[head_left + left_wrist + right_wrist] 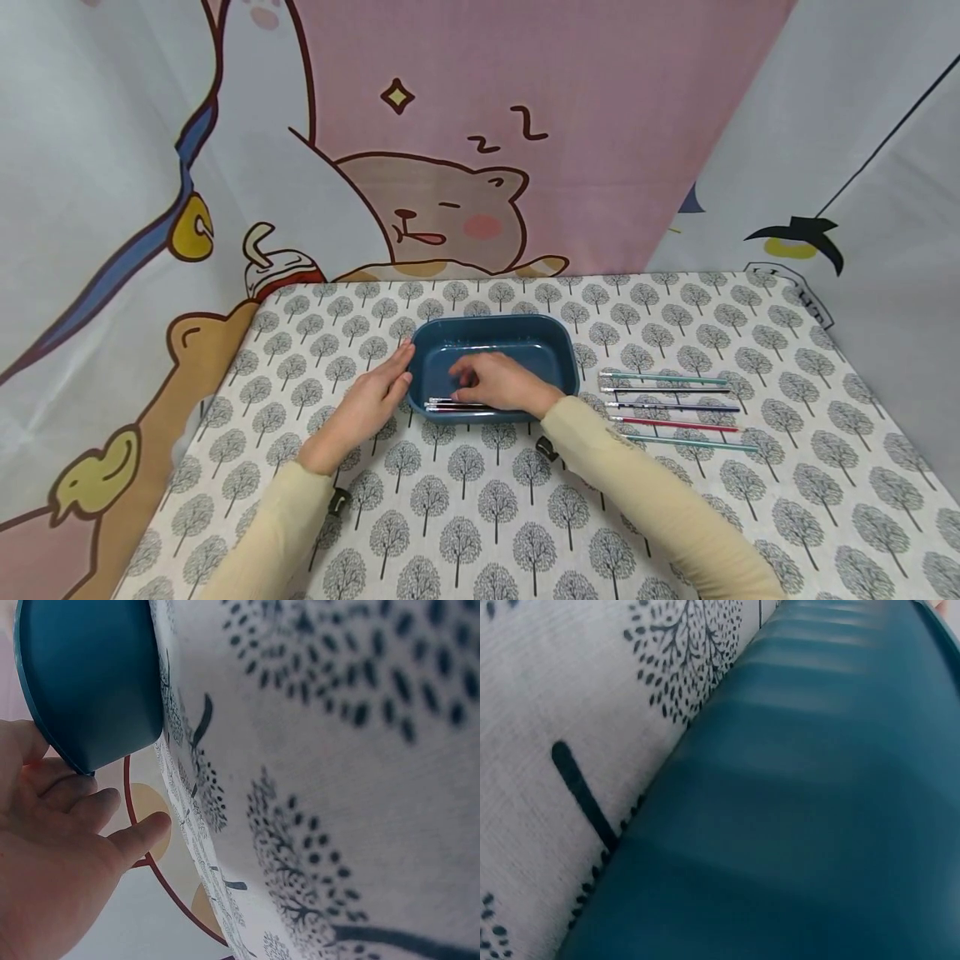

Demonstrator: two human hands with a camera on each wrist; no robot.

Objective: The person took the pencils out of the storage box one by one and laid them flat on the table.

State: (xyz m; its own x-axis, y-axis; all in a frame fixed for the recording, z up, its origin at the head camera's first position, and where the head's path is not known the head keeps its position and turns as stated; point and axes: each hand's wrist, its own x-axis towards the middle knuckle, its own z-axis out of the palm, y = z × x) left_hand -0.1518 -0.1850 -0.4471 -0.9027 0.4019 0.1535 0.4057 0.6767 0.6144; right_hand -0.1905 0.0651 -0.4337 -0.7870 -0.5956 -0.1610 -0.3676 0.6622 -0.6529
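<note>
A dark blue rectangular basin (551, 367) stands on the cloth. Several thin pencils (442, 406) with pale ends lie in it along the near wall, their right part hidden under the right hand. My right hand (498, 383) reaches over the near rim into the basin, fingers bent and spread from the thumb, the thumb right at the pencils. The right wrist view shows just the outer wall of the basin (780, 787). At the left end, my left hand (375, 396) rests its extended fingers against the rim; the left wrist view shows these fingers (142, 836) beside the basin (90, 675).
Right of the basin, several more pencils lie side by side in a spaced column: teal (667, 378), black (667, 390), dark blue (675, 407), red (675, 423) and another teal one (693, 442). A tree-patterned cloth (465, 508) covers the table; printed curtains (600, 125) hang behind and beside it.
</note>
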